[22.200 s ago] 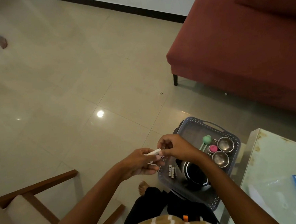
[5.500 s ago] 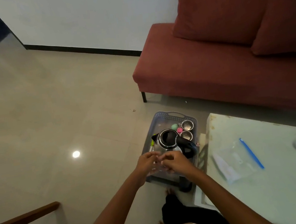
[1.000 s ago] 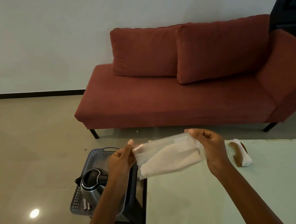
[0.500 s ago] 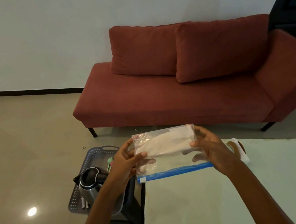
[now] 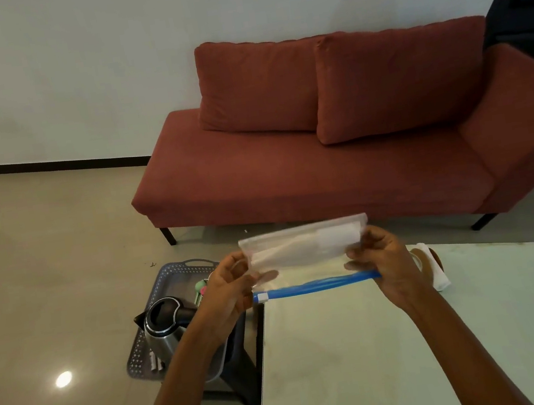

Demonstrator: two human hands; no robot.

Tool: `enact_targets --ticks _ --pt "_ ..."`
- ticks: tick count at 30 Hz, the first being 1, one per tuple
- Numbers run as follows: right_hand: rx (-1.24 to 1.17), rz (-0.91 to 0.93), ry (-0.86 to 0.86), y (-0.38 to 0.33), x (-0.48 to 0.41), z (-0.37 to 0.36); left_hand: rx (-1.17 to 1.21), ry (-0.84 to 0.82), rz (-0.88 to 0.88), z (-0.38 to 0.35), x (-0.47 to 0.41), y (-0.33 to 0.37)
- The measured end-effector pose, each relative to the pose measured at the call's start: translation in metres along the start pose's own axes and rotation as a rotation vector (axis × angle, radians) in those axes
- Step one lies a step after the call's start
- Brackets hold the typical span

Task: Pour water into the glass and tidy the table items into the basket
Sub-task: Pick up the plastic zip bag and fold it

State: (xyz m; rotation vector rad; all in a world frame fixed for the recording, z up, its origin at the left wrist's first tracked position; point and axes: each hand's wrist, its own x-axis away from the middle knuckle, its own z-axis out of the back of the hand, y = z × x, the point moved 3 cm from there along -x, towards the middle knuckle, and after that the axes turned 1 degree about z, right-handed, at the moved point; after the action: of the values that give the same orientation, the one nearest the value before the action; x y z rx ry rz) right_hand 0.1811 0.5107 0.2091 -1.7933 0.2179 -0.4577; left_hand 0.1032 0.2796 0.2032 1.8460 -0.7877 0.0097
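Aloft, bag (image 5: pixel 304 252) between fingers (image 5: pixel 363 251) (blue zip (image 5: pixel 316 287) lowermost)

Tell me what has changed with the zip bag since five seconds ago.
The zip bag, then lying on the table, is now held up above it. The left hand pinches its left edge, the right hand its right edge. Within the last second it was turned so the blue zip strip shows along the lower edge. The kettle stays in the basket, the folded cloth on the table.
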Motion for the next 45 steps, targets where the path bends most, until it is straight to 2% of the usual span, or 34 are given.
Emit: enact_targets --ticks 5,7,11,13,15,17,19,21,24,27,28,32,35,38,45 --pt "-0.06 0.039 -0.054 0.002 0.001 0.001 0.168 -0.01 0.112 -0.001 0.001 -0.006" --pt "-0.068 0.08 -0.051 0.001 0.001 0.001 0.13 -0.045 0.168 -0.006 0.002 -0.008" --pt "0.012 0.138 -0.023 0.0 0.001 -0.003 -0.382 -0.135 0.169 -0.015 0.002 -0.013" --pt "0.009 0.144 -0.013 0.003 0.0 -0.001 -0.562 -0.144 0.159 -0.018 -0.001 -0.016" --pt "-0.011 0.095 0.0 0.006 0.0 0.003 -0.623 -0.086 0.119 -0.019 -0.004 -0.015" --pt "-0.071 -0.038 -0.001 0.011 -0.001 0.008 -0.65 -0.022 0.04 -0.019 -0.007 -0.014" --pt "-0.178 -0.195 -0.055 0.016 0.0 0.01 -0.662 0.019 -0.03 -0.019 -0.01 -0.014" --pt "-0.212 -0.257 -0.136 0.016 0.002 0.009 -0.72 0.041 -0.087 -0.018 -0.014 -0.015" --pt "-0.023 -0.203 -0.105 0.017 0.002 0.011 -0.906 0.042 -0.13 -0.016 -0.018 -0.018" --pt "0.177 -0.16 0.018 0.016 0.0 0.016 -1.248 -0.093 -0.132 -0.019 -0.024 -0.025" --pt "0.211 -0.15 0.015 0.016 -0.002 0.017 -1.26 -0.138 -0.117 -0.022 -0.024 -0.027" --pt "0.296 -0.132 -0.092 0.013 -0.008 0.016 -1.041 -0.221 -0.096 -0.049 -0.025 -0.034" --pt "0.365 -0.121 -0.128 0.014 -0.013 0.018 -0.972 -0.165 -0.104 -0.064 -0.03 -0.041" --pt "0.324 -0.14 -0.136 0.015 -0.017 0.026 -0.905 -0.093 -0.098 -0.069 -0.033 -0.046" --pt "0.287 -0.153 -0.2 0.025 -0.018 0.025 -0.843 -0.069 -0.015 -0.063 -0.027 -0.058"
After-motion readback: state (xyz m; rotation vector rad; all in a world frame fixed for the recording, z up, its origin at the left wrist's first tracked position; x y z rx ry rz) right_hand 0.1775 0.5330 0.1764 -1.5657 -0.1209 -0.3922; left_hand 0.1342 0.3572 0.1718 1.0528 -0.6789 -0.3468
